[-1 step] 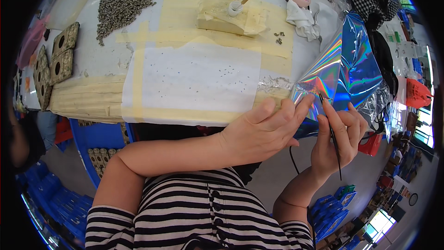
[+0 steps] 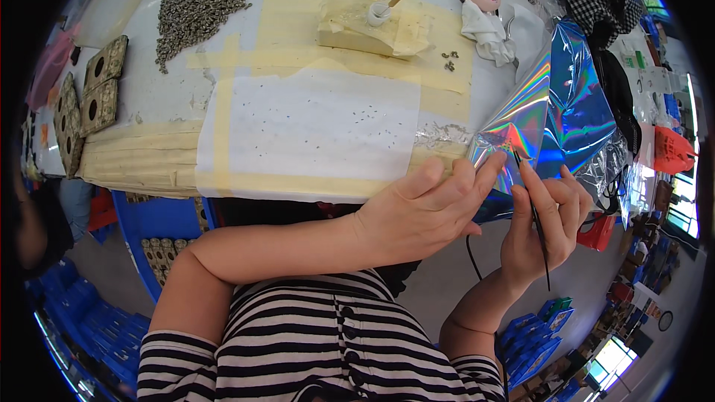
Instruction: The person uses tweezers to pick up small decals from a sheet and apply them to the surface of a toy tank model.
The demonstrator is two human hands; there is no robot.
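The scene is seen from one head-worn fisheye view, aimed steeply down over the striped shirt (image 2: 328,342) at the bench (image 2: 477,89). The hands (image 2: 484,208) are caught close, right of centre. Straight edges are bent toward the rim, where the floor is taken in. No second view is given.
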